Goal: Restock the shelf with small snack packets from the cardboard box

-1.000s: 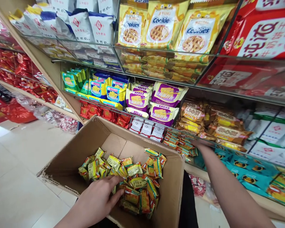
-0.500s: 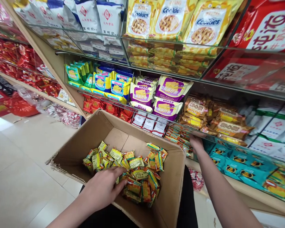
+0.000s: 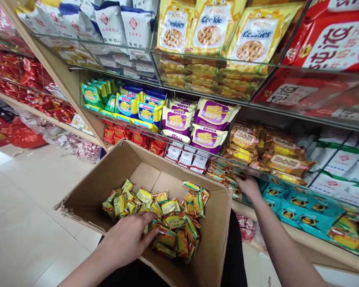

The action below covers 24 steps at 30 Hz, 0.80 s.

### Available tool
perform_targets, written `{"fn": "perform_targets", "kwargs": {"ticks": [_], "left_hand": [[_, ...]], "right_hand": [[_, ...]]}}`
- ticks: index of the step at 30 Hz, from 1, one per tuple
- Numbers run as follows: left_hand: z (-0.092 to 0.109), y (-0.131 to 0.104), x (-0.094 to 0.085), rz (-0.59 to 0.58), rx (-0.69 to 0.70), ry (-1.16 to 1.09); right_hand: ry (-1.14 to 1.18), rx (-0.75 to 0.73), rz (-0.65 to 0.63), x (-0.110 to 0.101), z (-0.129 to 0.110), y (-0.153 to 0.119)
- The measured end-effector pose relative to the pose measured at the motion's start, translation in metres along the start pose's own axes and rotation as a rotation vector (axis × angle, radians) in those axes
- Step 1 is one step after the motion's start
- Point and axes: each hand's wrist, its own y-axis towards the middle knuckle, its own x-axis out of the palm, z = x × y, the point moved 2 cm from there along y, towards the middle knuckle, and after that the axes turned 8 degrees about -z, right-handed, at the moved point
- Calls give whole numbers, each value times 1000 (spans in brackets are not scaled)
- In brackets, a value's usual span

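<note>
A cardboard box (image 3: 104, 175) rests on my lap, tilted, with several small yellow-green and orange wrapped snacks (image 3: 170, 206) inside. My left hand (image 3: 134, 235) reaches over the box's near edge, its fingers curled down onto the snacks; what lies under the fingertips is hidden. My right hand (image 3: 247, 186) is in the low shelf compartment at the right of the box, beside a stack of similar orange-green packets (image 3: 223, 174). Its fingers are partly in shadow behind the glass edge, and I cannot make out whether they hold a packet.
Above the box, glass-fronted shelves hold purple soda biscuits (image 3: 209, 137), yellow cookie bags (image 3: 211, 30) and red bags (image 3: 335, 44). Teal packets (image 3: 296, 215) lie right of my right hand. On the floor at the left are a red plastic bag (image 3: 26, 133) and clear bags of packets.
My right hand has shifted slightly left and lower over the orange-green packets, and more of its back shows. My left hand stays at the snacks. The view has moved slightly.
</note>
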Motion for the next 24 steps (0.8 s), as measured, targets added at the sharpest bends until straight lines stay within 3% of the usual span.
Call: {"fn": "perform_targets", "kwargs": {"ticks": [5,12,18,22,24], "left_hand": [[0,-2,0,11,0,-10],[0,-3,0,21,-1,-21],[3,-1,-1,-3,-3,2],[2,-4,-3,-45,31,23],[-2,-3,-5,-139,84,23]], "right_hand": [[-130,35,14,7,0,-22],[-214,14,18,3,2,4],[-205,-86,-13,7,12,-1],[-150,-121,27,2,12,-8],[-119,-144,82,-4,6,-18]]}}
